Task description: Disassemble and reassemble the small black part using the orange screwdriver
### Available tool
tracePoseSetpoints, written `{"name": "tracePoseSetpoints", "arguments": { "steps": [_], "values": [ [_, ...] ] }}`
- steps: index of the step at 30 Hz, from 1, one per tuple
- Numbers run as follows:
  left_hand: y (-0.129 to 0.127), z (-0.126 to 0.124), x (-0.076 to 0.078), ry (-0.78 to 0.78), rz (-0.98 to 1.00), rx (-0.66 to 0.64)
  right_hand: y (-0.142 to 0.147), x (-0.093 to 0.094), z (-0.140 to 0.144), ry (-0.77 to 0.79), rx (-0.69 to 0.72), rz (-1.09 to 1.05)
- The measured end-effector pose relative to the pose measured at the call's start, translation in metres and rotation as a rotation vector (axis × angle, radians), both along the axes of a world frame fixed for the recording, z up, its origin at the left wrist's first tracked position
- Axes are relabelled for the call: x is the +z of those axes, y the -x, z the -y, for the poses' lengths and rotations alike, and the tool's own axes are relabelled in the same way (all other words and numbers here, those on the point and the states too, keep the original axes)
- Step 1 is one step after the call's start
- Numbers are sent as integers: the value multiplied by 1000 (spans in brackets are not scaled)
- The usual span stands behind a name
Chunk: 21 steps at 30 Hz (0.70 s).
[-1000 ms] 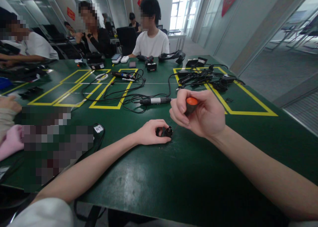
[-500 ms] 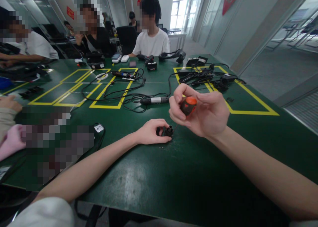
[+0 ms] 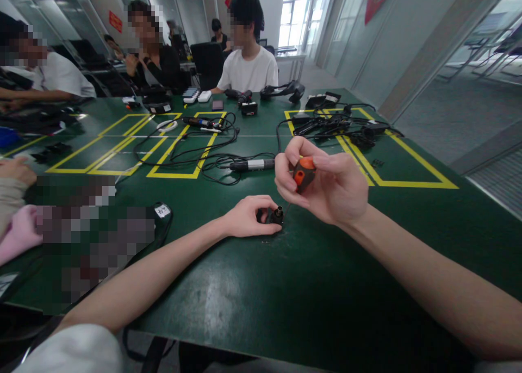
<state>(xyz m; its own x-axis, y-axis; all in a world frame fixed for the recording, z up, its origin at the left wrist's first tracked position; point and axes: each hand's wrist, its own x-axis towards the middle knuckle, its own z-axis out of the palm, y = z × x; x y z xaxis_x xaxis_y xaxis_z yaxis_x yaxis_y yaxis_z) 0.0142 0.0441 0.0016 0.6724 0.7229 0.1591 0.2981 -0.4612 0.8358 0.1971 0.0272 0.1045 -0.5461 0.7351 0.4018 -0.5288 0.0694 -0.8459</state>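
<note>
The right hand (image 3: 326, 185) closes around an orange-and-black plastic screwdriver handle (image 3: 302, 173); it looks light, rigid, best gripped there. The left hand (image 3: 247, 216) pinches a small black cylindrical part (image 3: 277, 216) on the near green table (image 3: 285, 286).

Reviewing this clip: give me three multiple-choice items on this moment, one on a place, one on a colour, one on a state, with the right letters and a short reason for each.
1. Where is the small black part?
A. On the green table, under the left hand
B. Inside a yellow-taped box
C. Lifted in the right hand

2. What colour is the screwdriver handle?
A. Blue and white
B. Orange and black
C. All yellow

3. How is the right hand?
A. Flat on the table
B. Open and bare
C. Closed around the handle, held above the table

Answers:
A, the left hand's fingers pin it on the tabletop.
B, orange and black show between the fingers.
C, the fingers wrap the handle clear of the table.
</note>
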Motion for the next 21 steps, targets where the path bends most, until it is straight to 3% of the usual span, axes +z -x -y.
{"name": "tracePoseSetpoints", "arguments": {
  "steps": [21],
  "values": [
    [1,-1,-2,-11,11,-3,-2,-3,-1,-15,56,-16]
  ]
}}
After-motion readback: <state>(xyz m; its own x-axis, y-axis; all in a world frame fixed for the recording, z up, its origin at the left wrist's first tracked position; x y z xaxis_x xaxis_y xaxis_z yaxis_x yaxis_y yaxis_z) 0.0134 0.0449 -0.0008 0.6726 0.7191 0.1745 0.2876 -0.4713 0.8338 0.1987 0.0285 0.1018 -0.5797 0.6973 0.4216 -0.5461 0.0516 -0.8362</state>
